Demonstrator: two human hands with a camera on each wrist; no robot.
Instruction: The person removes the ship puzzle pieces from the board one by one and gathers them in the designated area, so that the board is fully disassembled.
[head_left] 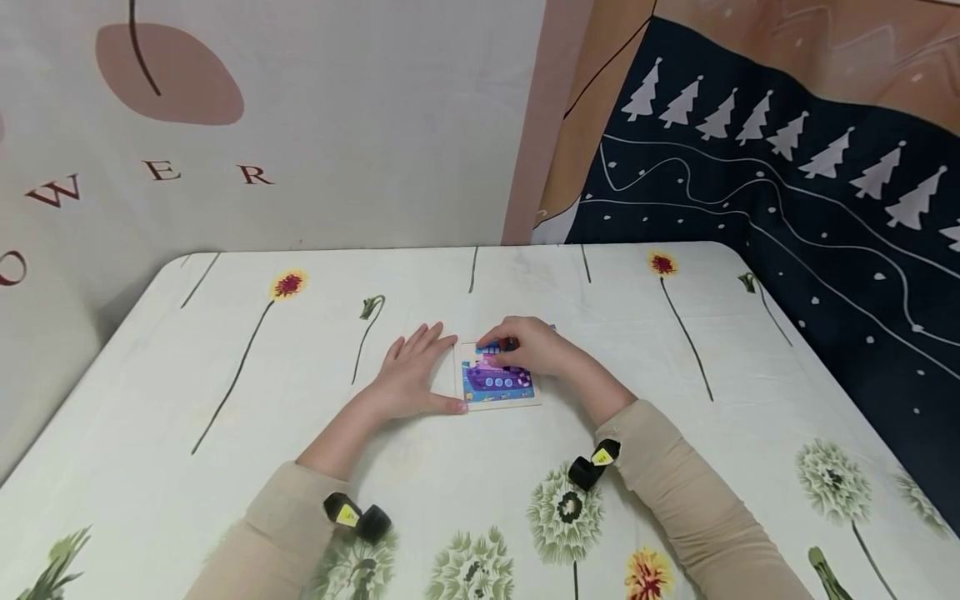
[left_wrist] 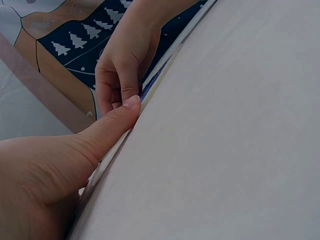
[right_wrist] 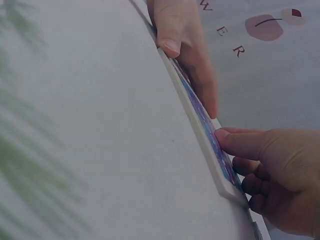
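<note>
A small flat picture puzzle (head_left: 498,393) with a pale border lies on the table, showing a purple ship with round windows on blue water. My left hand (head_left: 408,385) rests at its left side with fingers spread, the thumb touching the lower left corner and the index fingertip near the upper left corner. Over the upper part of the picture, my right hand (head_left: 538,346) bends its fingers and thumb and seems to pinch a puzzle piece, mostly hidden by the fingers. In the right wrist view the puzzle (right_wrist: 202,125) appears nearly edge-on between both hands.
A white tablecloth (head_left: 300,517) printed with flowers and dandelions covers the table. A small blue bit (head_left: 553,327) shows just behind the right hand. Behind stand a pale wall hanging (head_left: 375,125) and a dark cloth (head_left: 825,242) with white trees.
</note>
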